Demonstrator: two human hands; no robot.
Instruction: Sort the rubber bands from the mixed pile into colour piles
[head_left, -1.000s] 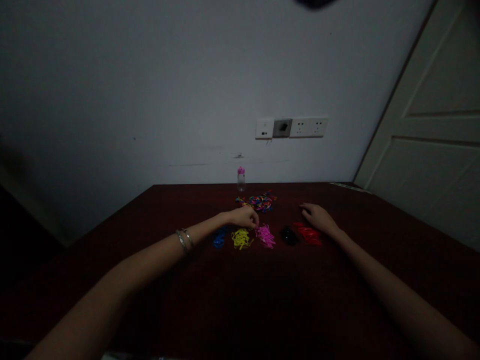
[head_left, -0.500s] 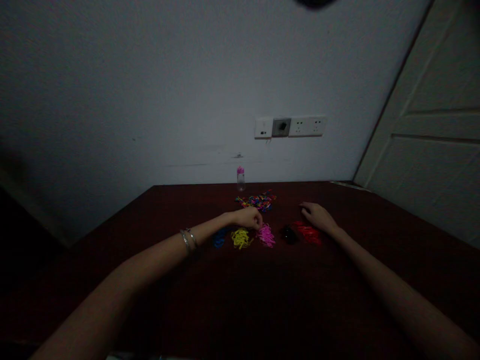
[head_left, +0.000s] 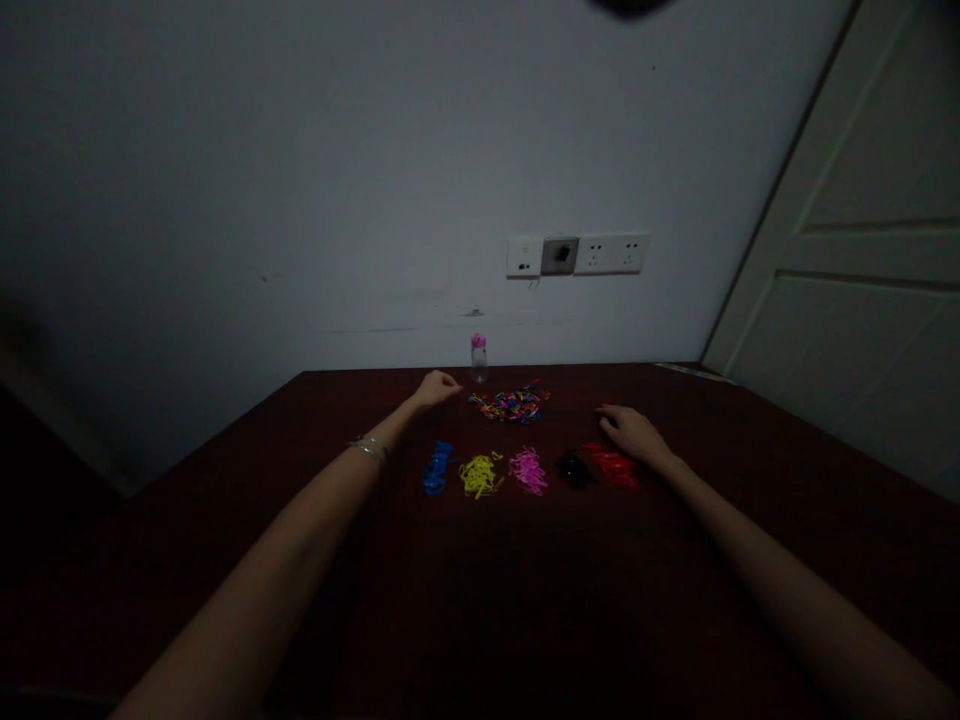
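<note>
My left hand [head_left: 439,389] is by the left end of a mixed pile of small multicoloured pieces [head_left: 516,404], its fingertips pressed together. Anything between them is too small to make out. My right hand [head_left: 632,436] lies on the dark red-brown table just behind a red pile [head_left: 613,467], fingers loosely stretched out and holding nothing visible. In a row nearer me are a blue pile [head_left: 436,470], a yellow pile [head_left: 480,475], a pink pile [head_left: 529,470] and a black pile [head_left: 574,469]. The pieces look thin and looped, but their kind is unclear.
A small clear bottle with a pink top [head_left: 479,358] stands behind the mixed pile, close to the wall. Sockets and a switch panel [head_left: 576,256] are on the wall above. A pale panelled door [head_left: 862,260] rises at the right. The light is dim.
My left hand has moved from above the yellow and pink piles back and left to the mixed pile's left end, uncovering the blue pile. My right hand has stayed put.
</note>
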